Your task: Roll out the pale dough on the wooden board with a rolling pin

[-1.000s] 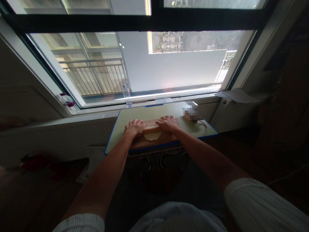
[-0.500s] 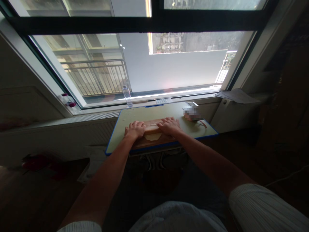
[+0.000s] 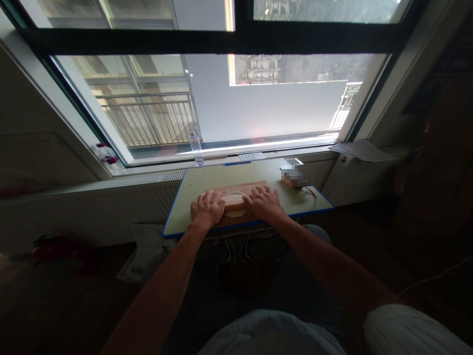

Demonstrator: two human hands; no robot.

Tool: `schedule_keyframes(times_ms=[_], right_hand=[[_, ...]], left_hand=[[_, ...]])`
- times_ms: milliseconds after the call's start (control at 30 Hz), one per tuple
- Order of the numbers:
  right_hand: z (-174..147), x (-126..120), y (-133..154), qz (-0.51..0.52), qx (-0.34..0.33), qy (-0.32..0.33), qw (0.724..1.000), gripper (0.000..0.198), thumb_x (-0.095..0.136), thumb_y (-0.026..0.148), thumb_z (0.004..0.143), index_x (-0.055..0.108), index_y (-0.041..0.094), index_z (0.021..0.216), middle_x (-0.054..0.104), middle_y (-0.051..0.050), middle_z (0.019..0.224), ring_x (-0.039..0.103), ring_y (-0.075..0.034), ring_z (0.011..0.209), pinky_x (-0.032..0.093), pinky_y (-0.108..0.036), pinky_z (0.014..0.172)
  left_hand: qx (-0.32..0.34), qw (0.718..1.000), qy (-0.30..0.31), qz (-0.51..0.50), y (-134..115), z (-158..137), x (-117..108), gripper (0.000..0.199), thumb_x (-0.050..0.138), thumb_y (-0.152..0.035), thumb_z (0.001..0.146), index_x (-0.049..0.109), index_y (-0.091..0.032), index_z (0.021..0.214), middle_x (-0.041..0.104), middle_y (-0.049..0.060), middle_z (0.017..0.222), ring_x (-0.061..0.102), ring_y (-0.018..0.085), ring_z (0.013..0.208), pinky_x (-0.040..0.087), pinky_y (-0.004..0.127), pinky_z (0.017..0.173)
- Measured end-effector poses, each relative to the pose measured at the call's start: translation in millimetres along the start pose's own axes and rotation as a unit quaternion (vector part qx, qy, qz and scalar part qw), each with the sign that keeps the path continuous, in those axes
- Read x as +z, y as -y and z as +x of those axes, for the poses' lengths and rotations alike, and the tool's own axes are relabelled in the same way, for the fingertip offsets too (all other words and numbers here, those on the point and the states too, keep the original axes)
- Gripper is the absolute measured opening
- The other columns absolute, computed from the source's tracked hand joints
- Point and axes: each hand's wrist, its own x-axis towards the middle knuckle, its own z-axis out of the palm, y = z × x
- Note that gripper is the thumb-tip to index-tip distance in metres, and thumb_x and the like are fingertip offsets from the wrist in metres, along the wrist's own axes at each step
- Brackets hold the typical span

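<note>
A wooden rolling pin [image 3: 234,207] lies crosswise over a flat sheet of pale dough [image 3: 238,194], which shows both behind and in front of it. Beneath the dough is a wooden board [image 3: 259,185]. My left hand [image 3: 208,208] curves over the pin's left end, and my right hand [image 3: 264,202] is over its right end. Both hands have their fingers bent across the top, and they hide the pin's ends. Under the board is a pale green tabletop [image 3: 195,176] with a blue edge.
A blurred-out object [image 3: 293,176] sits on the table's right side. On the sill behind stand a clear bottle [image 3: 196,149] and a keyboard-like white pad [image 3: 250,157]. Papers [image 3: 360,149] lie to the right. A bottle with a pink cap [image 3: 107,154] is at left.
Both hands and the rolling pin have come a little towards me. More dough shows behind the pin and less in front. My right hand has also shifted slightly right.
</note>
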Motion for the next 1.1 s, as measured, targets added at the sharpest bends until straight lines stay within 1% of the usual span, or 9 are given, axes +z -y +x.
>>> schedule_keyframes(times_ms=[100,267,433,533,600,733,867,967,1100], right_hand=[[-7,5,0,0.004,0.009,-0.055,0.998,0.070,0.029,0.063,0.115,0.060,0.017,0.158,0.052,-0.017,0.169,0.034,-0.042,0.159,0.025,-0.064,0.128],[-20,17,-1,0.014,0.013,-0.095,0.995,0.073,0.031,0.065,0.114,0.061,0.015,0.156,0.054,-0.016,0.169,0.035,-0.040,0.160,0.025,-0.063,0.129],[-34,23,1,0.019,0.026,-0.125,0.992,0.073,0.031,0.064,0.114,0.058,0.014,0.160,0.053,-0.016,0.169,0.037,-0.038,0.160,0.025,-0.061,0.130],[-36,24,2,0.021,0.032,-0.132,0.991,0.073,0.031,0.063,0.115,0.056,0.013,0.161,0.053,-0.017,0.169,0.037,-0.037,0.160,0.025,-0.059,0.130],[-35,23,3,0.020,0.032,-0.129,0.991,0.072,0.030,0.063,0.115,0.058,0.013,0.159,0.055,-0.017,0.168,0.039,-0.036,0.159,0.025,-0.059,0.130],[-29,19,3,0.013,0.024,-0.117,0.993,0.070,0.031,0.063,0.115,0.061,0.013,0.155,0.058,-0.017,0.165,0.041,-0.036,0.157,0.027,-0.059,0.129],[-22,16,2,0.005,0.019,-0.108,0.994,0.069,0.031,0.064,0.115,0.064,0.015,0.151,0.060,-0.017,0.162,0.042,-0.037,0.155,0.027,-0.059,0.128],[-15,14,1,0.003,0.020,-0.095,0.995,0.069,0.030,0.065,0.114,0.064,0.017,0.152,0.060,-0.017,0.162,0.042,-0.038,0.155,0.027,-0.061,0.127],[-5,10,1,0.001,0.022,-0.078,0.997,0.068,0.030,0.064,0.114,0.063,0.019,0.154,0.058,-0.016,0.164,0.039,-0.039,0.156,0.027,-0.062,0.127]], left_hand=[[0.010,1.000,-0.027,-0.001,0,-10,3,0.058,0.033,-0.049,0.110,0.065,-0.033,0.156,0.050,0.005,0.173,0.045,0.033,0.158,0.041,0.057,0.126],[0.025,0.997,-0.075,-0.005,-1,-26,8,0.060,0.033,-0.046,0.110,0.065,-0.027,0.157,0.053,0.009,0.170,0.048,0.034,0.158,0.044,0.059,0.124],[0.031,0.996,-0.083,-0.011,0,-36,11,0.059,0.035,-0.044,0.110,0.065,-0.026,0.157,0.053,0.008,0.170,0.049,0.034,0.158,0.044,0.054,0.127],[0.025,0.997,-0.068,-0.012,0,-37,8,0.059,0.033,-0.041,0.110,0.063,-0.028,0.159,0.051,0.006,0.172,0.048,0.032,0.159,0.041,0.051,0.130],[0.018,0.999,-0.047,-0.014,-1,-34,4,0.059,0.032,-0.040,0.110,0.062,-0.030,0.160,0.050,0.004,0.173,0.046,0.031,0.160,0.040,0.051,0.130],[0.002,1.000,0.011,-0.009,-2,-26,-6,0.059,0.030,-0.043,0.111,0.055,-0.035,0.164,0.044,0.002,0.177,0.041,0.028,0.163,0.037,0.052,0.132],[-0.001,0.998,0.067,-0.007,-1,-14,-12,0.063,0.024,-0.046,0.112,0.045,-0.037,0.170,0.037,0.001,0.181,0.035,0.027,0.166,0.030,0.055,0.135],[-0.003,0.996,0.084,-0.006,0,-5,-12,0.064,0.022,-0.046,0.111,0.044,-0.037,0.171,0.036,0.001,0.181,0.034,0.027,0.167,0.028,0.056,0.135],[0.003,0.996,0.089,-0.002,0,7,-12,0.066,0.021,-0.047,0.110,0.045,-0.036,0.170,0.036,0.003,0.182,0.034,0.028,0.166,0.029,0.058,0.134]])
